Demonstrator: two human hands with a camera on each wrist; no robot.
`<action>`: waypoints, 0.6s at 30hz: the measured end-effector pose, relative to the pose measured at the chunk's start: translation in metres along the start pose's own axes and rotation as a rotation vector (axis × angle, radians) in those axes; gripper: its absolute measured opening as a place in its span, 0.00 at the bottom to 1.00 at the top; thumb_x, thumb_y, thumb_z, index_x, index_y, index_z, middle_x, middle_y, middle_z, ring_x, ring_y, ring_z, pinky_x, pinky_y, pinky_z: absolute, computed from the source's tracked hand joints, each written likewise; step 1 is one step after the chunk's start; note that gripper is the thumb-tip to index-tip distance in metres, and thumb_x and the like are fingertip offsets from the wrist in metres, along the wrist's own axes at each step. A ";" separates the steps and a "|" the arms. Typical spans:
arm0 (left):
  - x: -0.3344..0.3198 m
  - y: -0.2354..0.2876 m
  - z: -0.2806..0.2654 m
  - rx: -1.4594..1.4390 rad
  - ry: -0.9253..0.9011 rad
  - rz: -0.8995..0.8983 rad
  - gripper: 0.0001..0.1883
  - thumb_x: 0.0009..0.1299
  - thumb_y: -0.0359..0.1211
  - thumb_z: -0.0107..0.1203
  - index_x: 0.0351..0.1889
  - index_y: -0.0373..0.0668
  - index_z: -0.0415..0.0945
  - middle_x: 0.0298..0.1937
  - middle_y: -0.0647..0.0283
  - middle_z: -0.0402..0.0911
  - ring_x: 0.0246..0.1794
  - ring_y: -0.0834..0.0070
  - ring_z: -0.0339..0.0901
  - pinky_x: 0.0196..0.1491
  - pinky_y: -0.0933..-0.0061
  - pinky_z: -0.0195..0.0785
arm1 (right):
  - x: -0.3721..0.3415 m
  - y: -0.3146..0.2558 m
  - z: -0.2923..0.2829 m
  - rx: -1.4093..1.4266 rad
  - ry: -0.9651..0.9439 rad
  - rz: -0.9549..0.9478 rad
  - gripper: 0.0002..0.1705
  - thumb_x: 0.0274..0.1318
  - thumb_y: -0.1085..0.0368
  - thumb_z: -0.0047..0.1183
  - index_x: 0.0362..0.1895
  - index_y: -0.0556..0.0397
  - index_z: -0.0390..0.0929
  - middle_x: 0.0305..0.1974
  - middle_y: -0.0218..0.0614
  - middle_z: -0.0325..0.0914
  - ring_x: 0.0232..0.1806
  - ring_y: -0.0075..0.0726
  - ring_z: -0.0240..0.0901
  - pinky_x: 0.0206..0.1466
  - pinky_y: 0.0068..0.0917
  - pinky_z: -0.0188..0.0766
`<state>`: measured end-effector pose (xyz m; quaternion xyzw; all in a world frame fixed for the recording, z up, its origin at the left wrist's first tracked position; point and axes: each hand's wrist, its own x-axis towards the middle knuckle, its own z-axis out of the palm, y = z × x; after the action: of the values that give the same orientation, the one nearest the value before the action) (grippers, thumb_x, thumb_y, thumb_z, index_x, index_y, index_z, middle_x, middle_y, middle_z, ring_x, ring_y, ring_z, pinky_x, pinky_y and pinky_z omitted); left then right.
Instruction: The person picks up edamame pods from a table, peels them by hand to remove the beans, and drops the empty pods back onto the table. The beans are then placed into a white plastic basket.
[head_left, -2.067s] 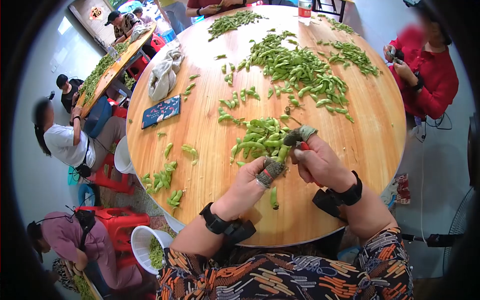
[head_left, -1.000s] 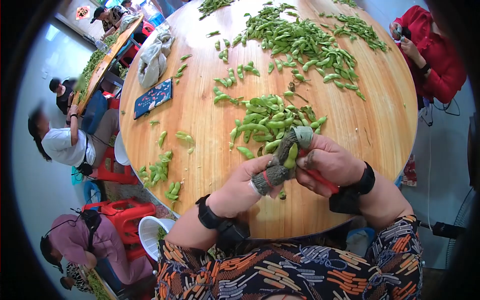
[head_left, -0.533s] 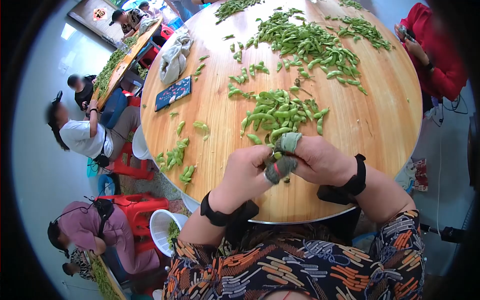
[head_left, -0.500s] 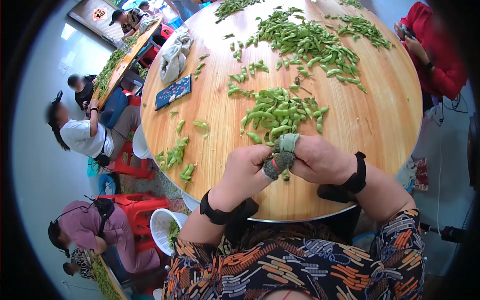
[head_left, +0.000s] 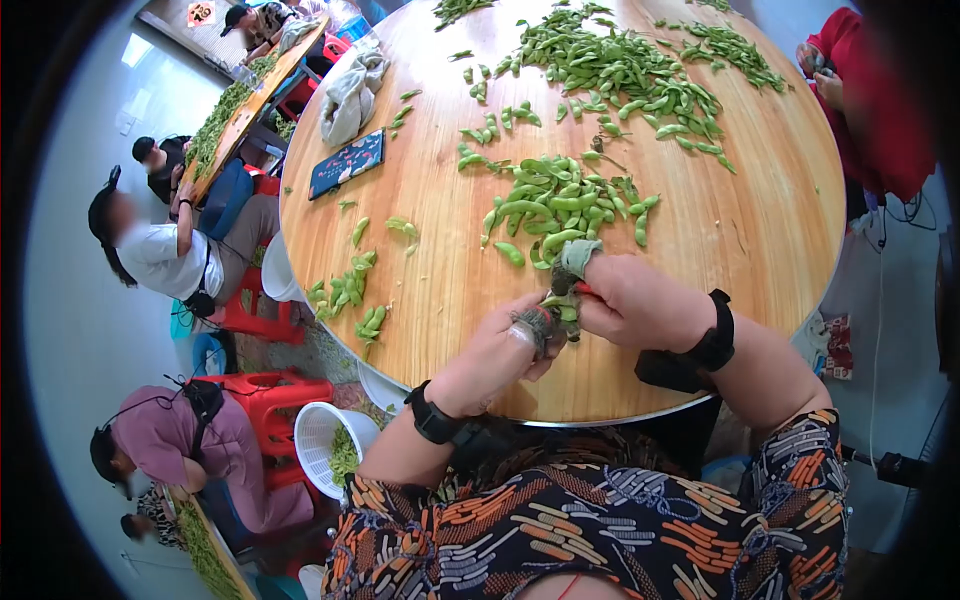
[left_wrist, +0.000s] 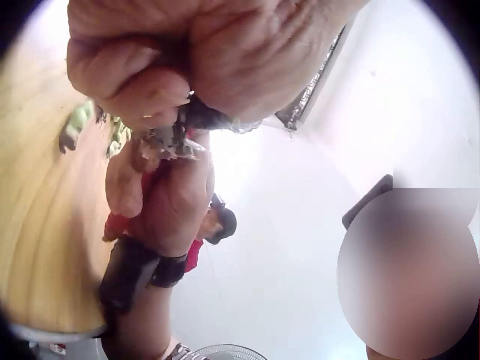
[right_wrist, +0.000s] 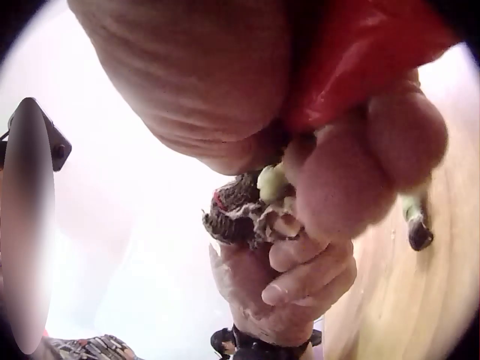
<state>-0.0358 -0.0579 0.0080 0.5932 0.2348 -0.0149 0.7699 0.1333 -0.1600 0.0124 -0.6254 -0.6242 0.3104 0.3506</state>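
Now the left hand (head_left: 505,352) and right hand (head_left: 640,300) have come a bit apart since half a second ago, and a green pod (head_left: 562,304) shows between them. It is held up over the near side of the round wood counter (head_left: 720,300). The left hand pinches the pod, fingers curled in, its thumb in a dark knit cover (head_left: 535,322). The right hand is curled round a red tool (right_wrist: 360,67); what kind, I cannot tell. Its thumb wears a pale green band (head_left: 580,254). Both arms (head_left: 770,380) are bent and reach in from the sides, with a black strap (head_left: 712,335) on each wrist.

Just past the hands is a small pile of pods (head_left: 565,205); farther back is a big heap (head_left: 620,70). Over to the left lie a dark blue flat thing (head_left: 347,163) with flowers on it and a gray cloth (head_left: 352,97). Any words on the blue thing are too small to read. At the top left, a little red sign (head_left: 200,14) has one mark that looks like 福.
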 end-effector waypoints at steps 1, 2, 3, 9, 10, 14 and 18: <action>0.001 -0.001 0.003 -0.120 0.021 -0.033 0.14 0.73 0.42 0.43 0.39 0.41 0.72 0.26 0.72 0.68 0.20 0.86 0.61 0.20 0.85 0.51 | -0.001 0.004 0.004 -0.139 0.110 -0.126 0.07 0.49 0.68 0.45 0.32 0.59 0.65 0.21 0.53 0.73 0.24 0.57 0.74 0.28 0.45 0.71; 0.001 -0.001 0.004 -0.239 0.039 -0.066 0.14 0.73 0.42 0.44 0.40 0.42 0.71 0.26 0.71 0.68 0.20 0.86 0.61 0.20 0.85 0.51 | -0.001 0.003 0.005 -0.141 0.105 -0.127 0.07 0.49 0.68 0.45 0.32 0.59 0.65 0.21 0.53 0.73 0.24 0.57 0.74 0.28 0.45 0.71; 0.001 -0.002 0.003 -0.243 0.041 -0.064 0.14 0.73 0.42 0.44 0.40 0.42 0.71 0.26 0.71 0.68 0.20 0.86 0.61 0.20 0.85 0.51 | -0.002 0.002 0.006 -0.132 0.109 -0.097 0.08 0.49 0.67 0.46 0.32 0.59 0.65 0.22 0.54 0.73 0.26 0.60 0.73 0.30 0.47 0.70; -0.002 -0.013 -0.002 -0.187 -0.041 -0.026 0.08 0.71 0.37 0.47 0.40 0.44 0.70 0.26 0.73 0.68 0.21 0.86 0.62 0.24 0.85 0.54 | -0.005 -0.003 0.007 -0.061 0.065 -0.080 0.10 0.48 0.68 0.47 0.36 0.57 0.66 0.25 0.53 0.73 0.30 0.61 0.72 0.32 0.47 0.70; -0.005 -0.010 -0.001 -0.172 -0.039 -0.022 0.07 0.71 0.37 0.48 0.40 0.44 0.71 0.26 0.73 0.68 0.22 0.86 0.62 0.24 0.85 0.54 | -0.005 -0.002 0.008 -0.009 0.047 -0.111 0.10 0.48 0.68 0.47 0.37 0.56 0.66 0.26 0.52 0.73 0.30 0.61 0.72 0.32 0.47 0.70; -0.016 -0.014 -0.003 -0.107 -0.006 0.082 0.07 0.70 0.35 0.47 0.42 0.44 0.71 0.26 0.74 0.69 0.22 0.87 0.62 0.25 0.85 0.54 | -0.001 -0.013 0.017 -0.048 0.007 -0.160 0.12 0.49 0.68 0.47 0.39 0.55 0.65 0.28 0.51 0.73 0.31 0.60 0.72 0.32 0.46 0.70; -0.029 -0.021 -0.019 -0.053 0.012 0.106 0.09 0.70 0.34 0.46 0.44 0.44 0.72 0.25 0.74 0.69 0.23 0.87 0.63 0.25 0.85 0.55 | 0.004 -0.025 0.033 -0.084 -0.043 -0.179 0.13 0.49 0.68 0.47 0.41 0.55 0.64 0.26 0.52 0.73 0.30 0.61 0.72 0.31 0.47 0.70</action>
<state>-0.0740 -0.0542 -0.0035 0.5842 0.2082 0.0357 0.7837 0.0917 -0.1547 0.0146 -0.5744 -0.6975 0.2647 0.3368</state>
